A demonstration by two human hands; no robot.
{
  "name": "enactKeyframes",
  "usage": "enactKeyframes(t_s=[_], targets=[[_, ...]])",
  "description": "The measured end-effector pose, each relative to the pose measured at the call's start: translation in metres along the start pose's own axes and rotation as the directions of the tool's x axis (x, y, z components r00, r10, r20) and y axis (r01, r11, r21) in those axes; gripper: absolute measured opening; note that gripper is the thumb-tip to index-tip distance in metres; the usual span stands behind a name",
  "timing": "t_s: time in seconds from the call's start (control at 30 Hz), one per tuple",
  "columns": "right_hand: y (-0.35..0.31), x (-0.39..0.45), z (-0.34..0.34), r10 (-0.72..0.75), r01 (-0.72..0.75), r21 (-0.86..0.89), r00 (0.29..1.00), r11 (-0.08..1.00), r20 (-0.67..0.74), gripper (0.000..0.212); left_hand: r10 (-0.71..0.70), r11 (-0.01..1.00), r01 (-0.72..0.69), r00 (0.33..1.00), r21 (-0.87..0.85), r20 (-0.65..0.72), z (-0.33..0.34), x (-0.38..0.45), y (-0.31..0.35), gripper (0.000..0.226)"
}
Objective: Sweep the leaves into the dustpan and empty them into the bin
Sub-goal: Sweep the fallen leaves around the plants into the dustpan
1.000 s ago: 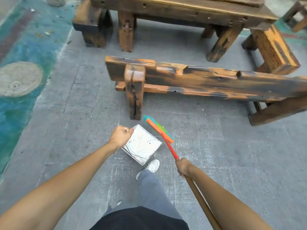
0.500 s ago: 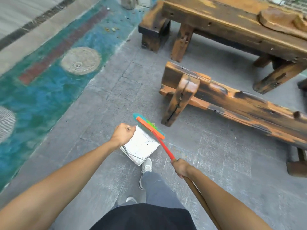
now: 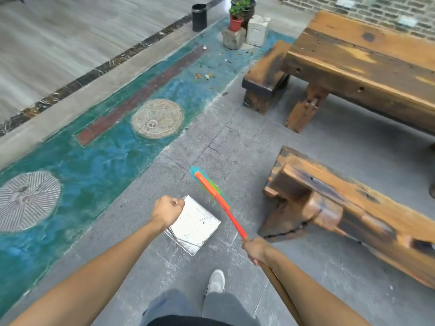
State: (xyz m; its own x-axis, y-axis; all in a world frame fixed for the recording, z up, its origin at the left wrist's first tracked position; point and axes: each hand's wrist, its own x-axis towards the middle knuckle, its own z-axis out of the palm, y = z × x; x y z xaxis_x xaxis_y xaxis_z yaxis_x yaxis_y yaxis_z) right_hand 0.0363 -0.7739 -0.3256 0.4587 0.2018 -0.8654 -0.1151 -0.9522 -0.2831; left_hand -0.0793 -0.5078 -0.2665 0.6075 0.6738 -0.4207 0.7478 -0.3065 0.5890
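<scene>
My left hand (image 3: 167,209) grips the handle of a square metal dustpan (image 3: 194,225), which hangs above the grey paving in front of my feet. My right hand (image 3: 255,249) holds the wooden shaft of a broom (image 3: 213,191); its orange head with green and blue bristles sits just beyond the dustpan. Several dry leaves (image 3: 204,76) lie scattered far ahead on the teal painted strip. A black cylindrical bin (image 3: 199,17) stands at the far top, beside the strip.
A wooden bench (image 3: 348,208) lies close on my right, with a heavy wooden table (image 3: 367,64) and another bench (image 3: 266,76) behind it. Potted plants (image 3: 237,18) on stone blocks stand near the bin. Two round manhole covers (image 3: 156,118) sit in the teal strip.
My view has swung left and up, so the bin, plants and leaves are now in sight. Both hands keep their hold on dustpan and broom; I have stepped forward.
</scene>
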Motion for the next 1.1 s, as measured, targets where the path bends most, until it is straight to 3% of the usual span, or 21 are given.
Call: enactKeyframes(t_s=[0.37, 0.6, 0.9, 1.1], targets=[[-0.215, 0.142, -0.141, 0.000, -0.001, -0.035, 1.000, 0.999, -0.019, 0.025, -0.008, 0.995, 0.000, 0.997, -0.098, -0.083, -0.082, 0.230, 0.067, 0.044], [-0.366, 0.220, -0.225, 0.048, -0.048, 0.004, 0.998, 0.999, -0.029, 0.019, -0.033, 0.991, 0.026, 0.998, -0.131, -0.057, -0.141, 0.393, 0.110, 0.046], [-0.523, 0.302, -0.331, 0.071, -0.066, 0.100, 0.996, 0.993, -0.052, 0.021, 0.036, 0.998, -0.037, 0.999, -0.051, -0.031, -0.208, 0.606, 0.194, 0.039], [-0.630, 0.413, -0.415, 0.063, -0.057, 0.119, 0.997, 0.991, -0.042, 0.015, 0.053, 0.999, -0.053, 0.999, 0.011, -0.012, -0.253, 0.780, 0.250, 0.047]])
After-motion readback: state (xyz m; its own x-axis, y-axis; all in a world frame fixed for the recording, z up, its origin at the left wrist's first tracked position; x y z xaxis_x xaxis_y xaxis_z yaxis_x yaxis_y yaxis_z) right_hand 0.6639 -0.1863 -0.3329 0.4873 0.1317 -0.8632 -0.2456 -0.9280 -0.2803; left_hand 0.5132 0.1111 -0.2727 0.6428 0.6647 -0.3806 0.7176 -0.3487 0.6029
